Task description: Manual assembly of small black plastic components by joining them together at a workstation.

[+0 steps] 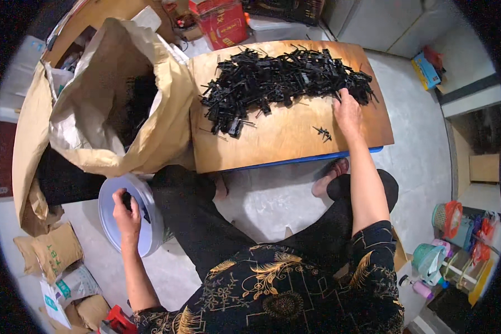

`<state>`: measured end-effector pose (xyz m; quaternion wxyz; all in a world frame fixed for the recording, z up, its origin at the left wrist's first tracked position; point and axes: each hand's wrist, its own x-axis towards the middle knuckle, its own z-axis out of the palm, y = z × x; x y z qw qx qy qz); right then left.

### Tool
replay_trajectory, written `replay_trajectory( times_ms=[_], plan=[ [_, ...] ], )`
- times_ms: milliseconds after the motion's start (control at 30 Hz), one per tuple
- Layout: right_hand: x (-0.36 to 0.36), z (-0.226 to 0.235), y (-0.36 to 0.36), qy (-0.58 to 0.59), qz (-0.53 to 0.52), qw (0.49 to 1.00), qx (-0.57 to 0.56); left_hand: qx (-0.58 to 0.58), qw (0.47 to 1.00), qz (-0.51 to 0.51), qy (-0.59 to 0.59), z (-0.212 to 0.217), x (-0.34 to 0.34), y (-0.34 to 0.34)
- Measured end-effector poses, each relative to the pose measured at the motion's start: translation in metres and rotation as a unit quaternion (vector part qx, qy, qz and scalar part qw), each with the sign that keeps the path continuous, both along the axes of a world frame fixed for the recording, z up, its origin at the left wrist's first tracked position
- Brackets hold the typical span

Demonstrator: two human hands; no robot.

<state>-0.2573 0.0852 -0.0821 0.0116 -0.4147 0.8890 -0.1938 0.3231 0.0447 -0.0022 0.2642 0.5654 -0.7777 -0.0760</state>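
Black parts (284,80) lie heaped across the wooden counter (250,147) in the head view. At the heap's near right edge is the right hand (348,111), its fingertips against the parts; I cannot tell whether they pinch one. A small cluster (322,133) lies apart, nearer the person. Well apart from the heap, the left hand (126,216) curls around black pieces (128,200) above a whitish tub (108,220).

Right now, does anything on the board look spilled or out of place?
A few black parts lie apart from the big pile, toward the near edge of the board. They look stray, but may be set aside deliberately.
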Motion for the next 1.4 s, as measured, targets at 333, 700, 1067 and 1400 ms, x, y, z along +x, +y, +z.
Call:
replay_trajectory(
  times_ms=[333,700,1067,1400],
  plan=[
    [0.029,0.029,-0.005,-0.005,0.053,0.997,-0.053,-0.062,0.978,0.018,-0.197,-0.046,0.070,-0.010],
    [0.059,0.059,-0.018,-0.561,0.109,0.810,-0.128,0.364,0.852,-0.294,0.235,0.026,-0.237,-0.018],
    [0.078,0.075,-0.009,-0.746,0.251,0.604,-0.126,0.567,0.604,-0.355,0.434,0.000,-0.319,-0.049],
    [0.086,0.081,-0.008,-0.726,0.300,0.613,-0.085,0.614,0.512,-0.389,0.457,0.003,-0.312,-0.056]
  ],
)
